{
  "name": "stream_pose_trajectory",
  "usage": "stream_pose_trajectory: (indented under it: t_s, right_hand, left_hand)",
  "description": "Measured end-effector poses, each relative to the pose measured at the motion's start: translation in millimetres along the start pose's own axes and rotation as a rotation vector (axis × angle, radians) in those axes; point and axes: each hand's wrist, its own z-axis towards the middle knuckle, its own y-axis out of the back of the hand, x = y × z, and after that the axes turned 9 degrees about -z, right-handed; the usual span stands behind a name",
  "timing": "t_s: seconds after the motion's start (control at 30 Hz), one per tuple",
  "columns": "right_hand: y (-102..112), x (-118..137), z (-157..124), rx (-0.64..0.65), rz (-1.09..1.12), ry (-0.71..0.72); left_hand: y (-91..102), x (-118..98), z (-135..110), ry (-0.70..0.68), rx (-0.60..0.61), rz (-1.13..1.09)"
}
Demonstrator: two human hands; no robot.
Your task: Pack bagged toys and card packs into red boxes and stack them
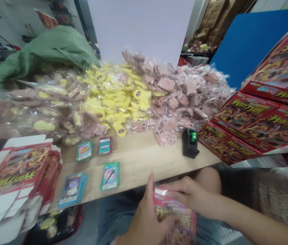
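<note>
Red box, yellow-lettered, partly covered, held in my left fingers, part-spread around its side, right fingers curled over its top, grip unclear, stacked boxes reading 我的刀盾 to their right.

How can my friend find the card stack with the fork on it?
Find the wooden table, then its near edge. There, right of the blue card stack, lies the green-edged stack. Unlike its neighbours, its top card shows a dark fork.
</note>
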Motion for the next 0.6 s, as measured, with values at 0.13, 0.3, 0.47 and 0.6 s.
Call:
stream_pose_trajectory:
  t_s: [0.13, 0.3, 0.47, 0.6]
  right_hand:
    - [-2, 8, -10, 0.070, -0.186, 0.151]
    - [-39, -15, -28, -0.486, -0.129, 0.092]
    - [-12, -57, -25, -0.869, -0.076, -0.093]
    - [73, -96, 7, -1.192, 0.188, -0.620]
  left_hand:
    - [5.0, 4, 13, -0.142, -0.047, -0.064]
    - [35.0, -24, 28, -0.169, 0.402, -0.095]
    - [62.0, -72, 59, -0.395, 0.544, 0.278]
    - [54.2, -77, 116, -0.650, 0.175, 0.623]
